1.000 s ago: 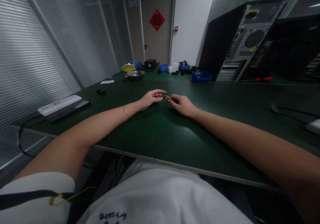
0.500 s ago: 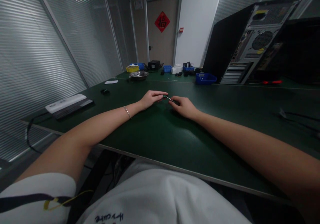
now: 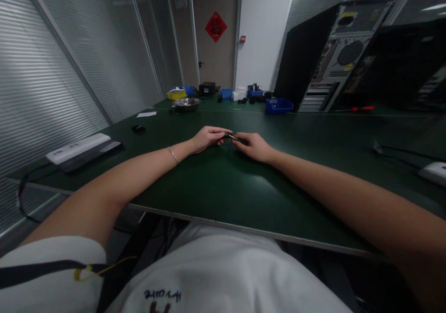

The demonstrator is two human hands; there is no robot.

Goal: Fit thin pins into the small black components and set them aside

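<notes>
Over the middle of the green table, my left hand (image 3: 207, 139) pinches a small dark green piece (image 3: 226, 136) between thumb and fingers. The fingers hide most of it, so its kind is unclear. Close beside it, my right hand (image 3: 253, 146) is closed round a slim screwdriver-like tool (image 3: 233, 137) with a silver shaft and a dark handle. The shaft points left and its tip meets the green piece or sits right at it; I cannot tell which.
A white and dark device (image 3: 85, 150) with a cable lies at left, near a small black object (image 3: 138, 129). Behind are a metal dish (image 3: 186, 103), a yellow bin (image 3: 176, 95) and a blue bin (image 3: 279, 106). A computer tower (image 3: 324, 57) stands at right, with cables (image 3: 397, 157) nearer.
The view has turned slightly right, so the background sits further left. Both hands keep their holds, and the fingers of the left hand have shifted slightly around the green piece.
</notes>
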